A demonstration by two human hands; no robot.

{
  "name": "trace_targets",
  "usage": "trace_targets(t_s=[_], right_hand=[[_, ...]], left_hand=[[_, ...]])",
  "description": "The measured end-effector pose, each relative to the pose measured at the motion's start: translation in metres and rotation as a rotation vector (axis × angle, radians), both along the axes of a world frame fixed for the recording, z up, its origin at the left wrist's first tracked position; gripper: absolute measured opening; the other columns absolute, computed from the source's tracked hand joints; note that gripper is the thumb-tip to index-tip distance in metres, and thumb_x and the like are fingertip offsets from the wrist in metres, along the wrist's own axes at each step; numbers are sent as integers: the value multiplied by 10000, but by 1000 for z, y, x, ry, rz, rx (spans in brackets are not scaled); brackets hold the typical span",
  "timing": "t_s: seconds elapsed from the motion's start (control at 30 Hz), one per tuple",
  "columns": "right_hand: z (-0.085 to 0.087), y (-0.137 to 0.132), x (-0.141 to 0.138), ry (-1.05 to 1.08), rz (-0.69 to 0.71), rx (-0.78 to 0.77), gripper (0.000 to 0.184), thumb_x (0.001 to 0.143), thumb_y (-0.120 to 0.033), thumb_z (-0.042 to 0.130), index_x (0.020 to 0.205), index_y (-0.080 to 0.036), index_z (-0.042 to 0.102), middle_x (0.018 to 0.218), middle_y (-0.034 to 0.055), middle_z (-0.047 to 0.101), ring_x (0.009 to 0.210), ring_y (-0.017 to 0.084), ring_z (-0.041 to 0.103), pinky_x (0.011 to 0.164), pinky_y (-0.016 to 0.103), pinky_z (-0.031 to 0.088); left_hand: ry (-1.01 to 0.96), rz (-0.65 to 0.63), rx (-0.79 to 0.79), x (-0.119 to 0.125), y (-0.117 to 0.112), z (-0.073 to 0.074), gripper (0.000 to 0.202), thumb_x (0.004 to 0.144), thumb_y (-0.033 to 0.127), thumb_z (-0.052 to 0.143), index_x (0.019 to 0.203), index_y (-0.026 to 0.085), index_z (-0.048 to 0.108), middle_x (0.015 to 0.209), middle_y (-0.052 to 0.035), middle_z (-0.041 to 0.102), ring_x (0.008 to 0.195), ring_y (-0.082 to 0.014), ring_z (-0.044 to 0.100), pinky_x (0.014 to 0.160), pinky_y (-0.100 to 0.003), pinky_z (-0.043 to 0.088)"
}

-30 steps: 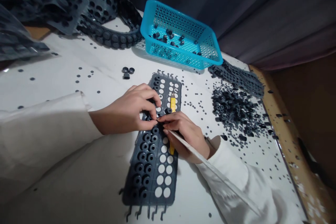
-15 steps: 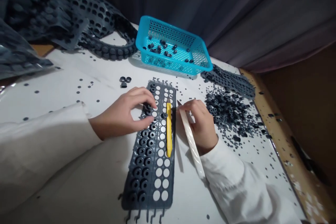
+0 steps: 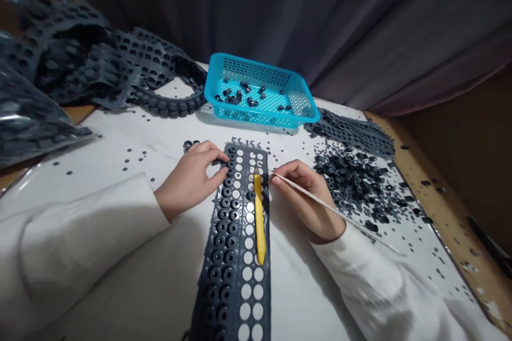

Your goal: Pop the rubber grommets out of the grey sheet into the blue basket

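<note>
**"Where are our hands sitting?"**

"Our left hand (image 3: 190,178) reaches in from the left, wrist low, over the upper end of the dark grey perforated plate (image 3: 253,283). The fingers are loosely curled, and the fingertips (image 3: 224,159) rest at the top of the small black rubber rings (image 3: 224,214) seated in the plate's left column."

**"Do we have hold of a ring there?"**

"We can't tell; our fingers cover that spot."

**"And our right hand (image 3: 308,197)?"**

"It's half closed, turned inward, pinching a thin white stick (image 3: 360,227) between thumb and fingers. The stick runs out across our knuckles, and its tip stops just beside the plate's right edge."

**"What lies between our hands?"**

"A flat yellow strip (image 3: 260,218) lies lengthwise on the plate, beside the open holes of the right column."

**"What's around us?"**

"A blue plastic basket (image 3: 260,64) with loose rings stands beyond the plate, and a heap of dark rubber parts (image 3: 352,181) lies to our right, just past our right hand."
</note>
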State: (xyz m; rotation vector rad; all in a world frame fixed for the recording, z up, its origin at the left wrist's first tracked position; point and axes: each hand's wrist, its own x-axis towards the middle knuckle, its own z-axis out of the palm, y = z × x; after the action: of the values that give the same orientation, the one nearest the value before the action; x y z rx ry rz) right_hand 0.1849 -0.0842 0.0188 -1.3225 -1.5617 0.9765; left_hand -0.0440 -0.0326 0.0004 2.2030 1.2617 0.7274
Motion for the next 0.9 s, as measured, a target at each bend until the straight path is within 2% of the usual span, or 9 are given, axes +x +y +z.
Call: trace_targets(t_s=[0.17,0.33,0.5,0.77,0.9], right_hand=[[-3,25,-16,90,73,-58,162,815,-302,661,872,-162,603,736,15,627,655,124,580,590,235,458],[-10,40,-32,98,63,-32,147,816,-290,658,858,-157,613,744,11,628,662,124,585,604,238,466],[-18,42,-29,83,122,114,72,836,-243,628,813,-175,623,925,70,673,897,187,637,792,332,510],[-18,39,-26,-8,217,157,18,837,-174,601,821,-174,611,944,95,689,872,189,656,779,349,526],[-17,39,-27,-58,231,171,15,838,-171,602,835,-181,613,963,95,697,909,197,660,796,356,522]], left_hand=[[8,-77,-1,-2,9,4,172,770,203,565,919,185,649,922,-37,600,886,-194,553,790,-325,460],[-20,-86,-27,-3,11,5,202,775,157,523,940,188,634,916,-38,579,885,-184,552,800,-322,465],[-49,-55,-32,-2,11,4,154,723,107,545,843,189,596,948,-29,526,869,-163,539,806,-299,468],[-31,-52,-16,-2,13,4,153,744,104,564,867,189,597,936,-25,511,895,-164,538,808,-279,463],[-22,-40,34,-1,13,1,112,777,158,586,874,186,636,990,-46,513,960,-183,542,858,-303,467]])
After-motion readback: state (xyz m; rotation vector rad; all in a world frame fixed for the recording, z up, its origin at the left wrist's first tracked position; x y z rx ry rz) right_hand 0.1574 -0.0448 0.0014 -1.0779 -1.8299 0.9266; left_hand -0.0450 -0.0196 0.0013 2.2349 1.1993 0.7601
